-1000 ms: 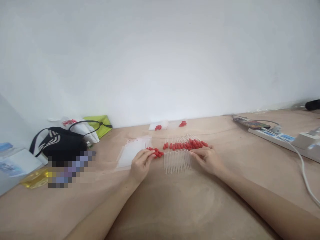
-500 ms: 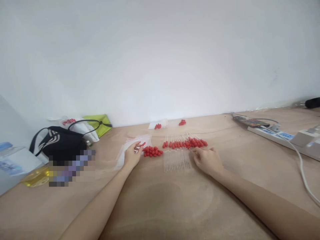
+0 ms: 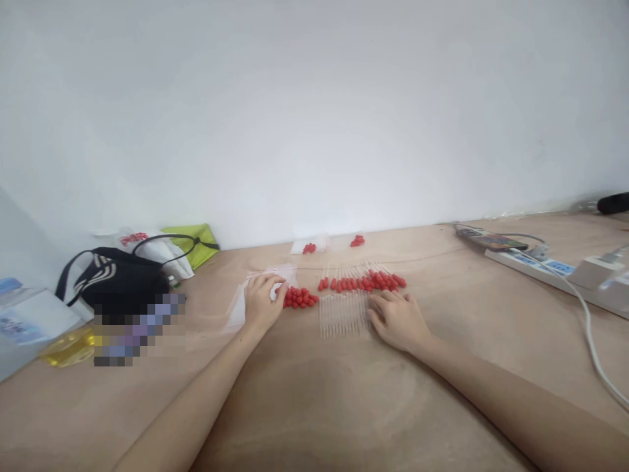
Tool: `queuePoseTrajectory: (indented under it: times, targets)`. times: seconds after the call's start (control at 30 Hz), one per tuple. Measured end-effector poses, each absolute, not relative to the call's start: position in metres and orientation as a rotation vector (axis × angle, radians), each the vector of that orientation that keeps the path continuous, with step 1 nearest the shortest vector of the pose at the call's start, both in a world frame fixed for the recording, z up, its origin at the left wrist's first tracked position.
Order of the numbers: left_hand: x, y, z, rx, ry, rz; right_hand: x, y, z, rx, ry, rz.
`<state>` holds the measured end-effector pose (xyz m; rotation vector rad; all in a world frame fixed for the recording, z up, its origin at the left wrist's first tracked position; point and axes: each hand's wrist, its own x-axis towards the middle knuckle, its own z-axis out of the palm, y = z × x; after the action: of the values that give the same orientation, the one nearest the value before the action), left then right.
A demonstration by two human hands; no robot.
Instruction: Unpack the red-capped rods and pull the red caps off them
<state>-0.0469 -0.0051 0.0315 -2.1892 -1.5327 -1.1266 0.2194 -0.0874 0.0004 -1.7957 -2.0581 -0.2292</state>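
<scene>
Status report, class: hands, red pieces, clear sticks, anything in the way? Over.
Left hand at left edge of red pieces, grip unclear. Right hand at right end of clear sticks, grip unclear. Nothing visibly blocking either.

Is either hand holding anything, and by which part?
That cannot be told: the left hand, by the red pieces, and the right hand, by the clear tubes, both hide their grip.

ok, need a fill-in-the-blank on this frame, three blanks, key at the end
1. Beside the left hand lies a pile of small pieces coloured ____.
2. The clear tubes lie nearer the ____ hand.
3. The bag with pale stripes is ____.

Missing words: red; right; black.
</scene>
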Motion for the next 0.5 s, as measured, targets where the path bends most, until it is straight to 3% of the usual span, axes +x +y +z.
queuePoseTrajectory:
  times: [0.13,0.27,0.4,0.5]
  targets:
    - [-0.014,-0.005,0.049,-2.343,-1.515,-0.788,0.221,-0.088,0.000,-1.758,-2.095,-0.221]
    - [0.014,0.023,0.059,-2.407,-1.845,-0.568,0.224,-0.086,-0.002,-1.712,-2.106,-0.206]
    - [0.026,0.057,0.054,-2.428,-1.992,-0.590,0.229,-0.082,-0.003,-1.696,-2.035,-0.212]
    - [0.032,0.069,0.045,-2.441,-1.954,-0.832,0.234,-0.079,-0.002,-1.706,-1.957,-0.212]
